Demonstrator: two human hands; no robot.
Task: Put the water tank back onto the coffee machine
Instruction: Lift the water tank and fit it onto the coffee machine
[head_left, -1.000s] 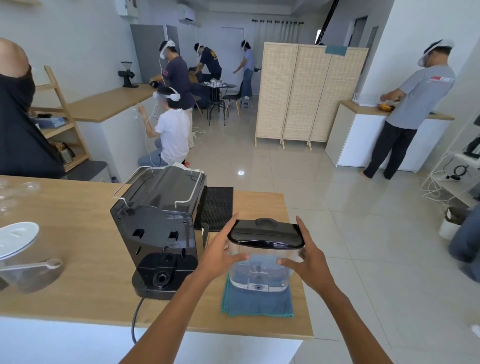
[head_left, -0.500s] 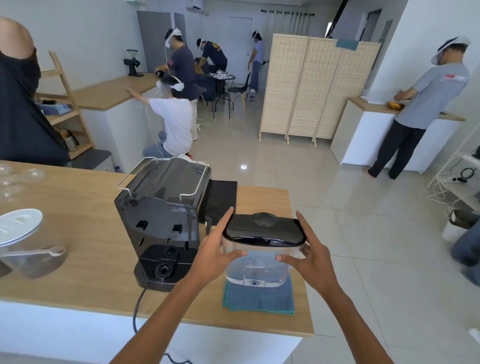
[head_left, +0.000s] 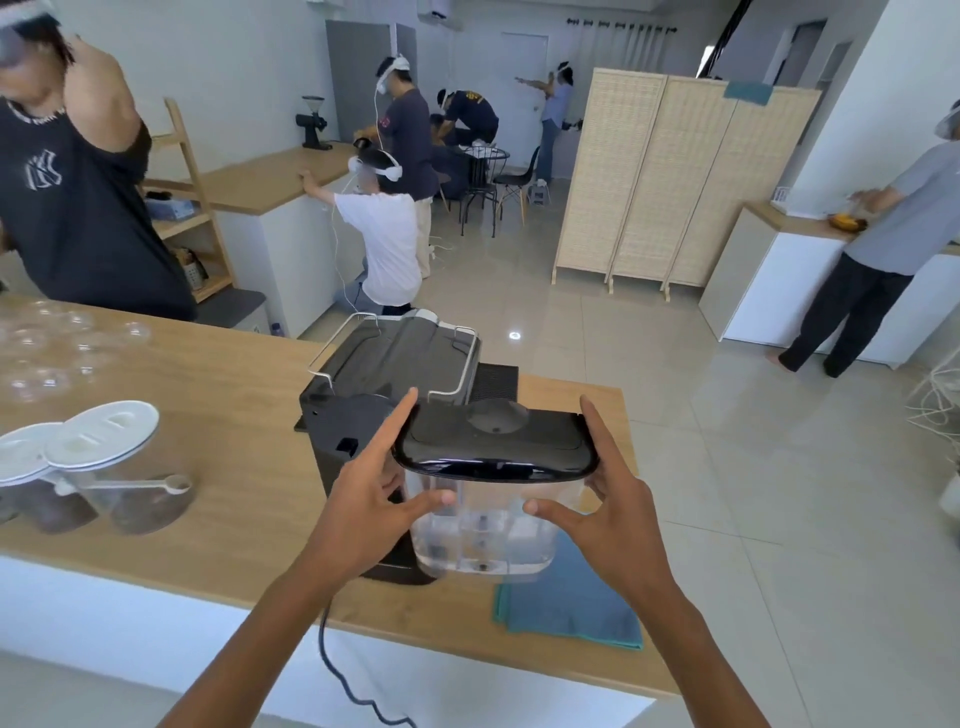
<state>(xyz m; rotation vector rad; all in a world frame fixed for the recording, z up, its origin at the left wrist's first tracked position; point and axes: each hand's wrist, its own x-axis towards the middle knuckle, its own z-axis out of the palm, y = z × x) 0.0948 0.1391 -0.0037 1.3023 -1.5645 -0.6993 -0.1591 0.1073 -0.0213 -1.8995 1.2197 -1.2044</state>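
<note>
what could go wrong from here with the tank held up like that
1. The water tank is held only by fingertip pressure from the left hand and right hand; its smooth clear walls might slip.
2. It appears to hold water, so tilting may spill onto the coffee machine or its power cord.
3. A misaligned set-down could leave it unseated.

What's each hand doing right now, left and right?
Left hand: closed on the left side of the water tank, held up off the teal cloth.
Right hand: closed on the tank's right side.
</note>
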